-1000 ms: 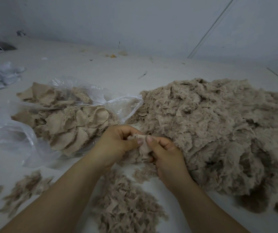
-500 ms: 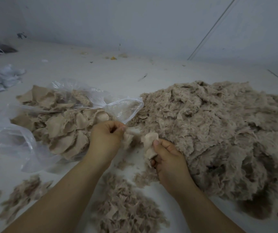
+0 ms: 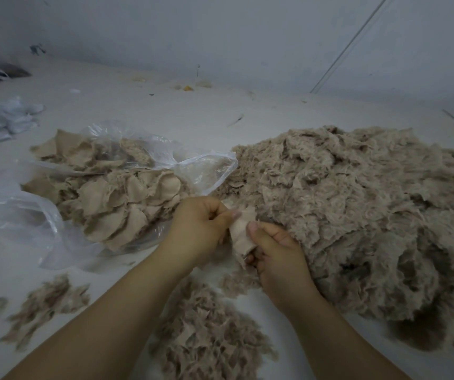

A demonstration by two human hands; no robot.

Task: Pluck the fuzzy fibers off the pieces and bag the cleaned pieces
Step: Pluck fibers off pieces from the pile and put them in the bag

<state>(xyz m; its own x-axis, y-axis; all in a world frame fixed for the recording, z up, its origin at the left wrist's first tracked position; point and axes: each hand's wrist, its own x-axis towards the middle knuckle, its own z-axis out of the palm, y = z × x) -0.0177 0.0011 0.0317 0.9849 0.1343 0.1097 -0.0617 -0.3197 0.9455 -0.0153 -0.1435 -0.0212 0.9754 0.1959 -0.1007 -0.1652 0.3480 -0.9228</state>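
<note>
A small beige fabric piece (image 3: 241,234) is held between both hands at the centre. My right hand (image 3: 278,256) grips its lower part with thumb on top. My left hand (image 3: 201,229) pinches its upper left edge with curled fingers. To the right lies a big heap of fuzzy beige pieces (image 3: 357,209). On the left, a clear plastic bag (image 3: 28,215) lies open on its side, filled with smooth cleaned pieces (image 3: 116,198). Plucked fibre tufts (image 3: 209,333) are piled in front, under my forearms.
More fibre scraps (image 3: 45,300) lie at the lower left. Pale grey cloth pieces (image 3: 3,122) sit at the far left. Small bits of debris (image 3: 187,87) lie near the wall at the back. The work surface (image 3: 165,111) is white.
My left hand had pulled away to the left with a tuft, then came back and now pinches the piece again. My right hand kept hold of the piece.
</note>
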